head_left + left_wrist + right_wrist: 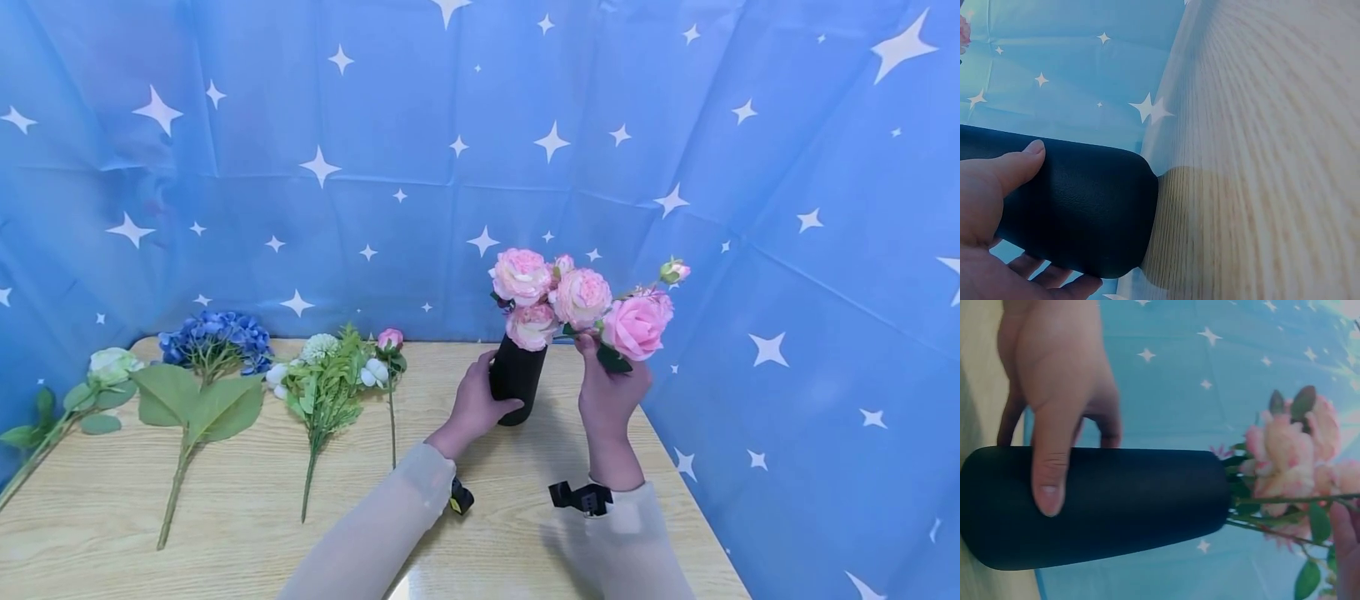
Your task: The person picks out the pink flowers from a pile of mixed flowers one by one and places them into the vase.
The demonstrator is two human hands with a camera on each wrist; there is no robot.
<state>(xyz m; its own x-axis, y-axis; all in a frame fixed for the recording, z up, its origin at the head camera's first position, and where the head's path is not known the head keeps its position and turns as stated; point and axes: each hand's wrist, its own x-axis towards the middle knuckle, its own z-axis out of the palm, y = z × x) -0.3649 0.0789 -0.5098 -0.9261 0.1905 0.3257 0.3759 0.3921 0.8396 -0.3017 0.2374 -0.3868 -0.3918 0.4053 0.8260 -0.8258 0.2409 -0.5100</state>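
A black vase [519,379] stands on the wooden table, holding a cluster of ruffled pale pink flowers [522,277]. My left hand [477,398] grips it low on its side; in the left wrist view the thumb lies across the vase [1085,200] with the fingers round the other side. With my right hand [613,402], raised beside the vase mouth, I pinch the stem of a pink rose [637,325]. In the right wrist view green stems [1272,500] run from the vase mouth to my right fingertips [1342,528]; the rest of that hand is cut off.
To the left lie a single pink bud [390,339], a green and white bunch [322,392], a blue hydrangea [217,337] with broad leaves and a whitish flower stem [112,367]. A blue star-patterned cloth [420,217] hangs behind and along the right table edge.
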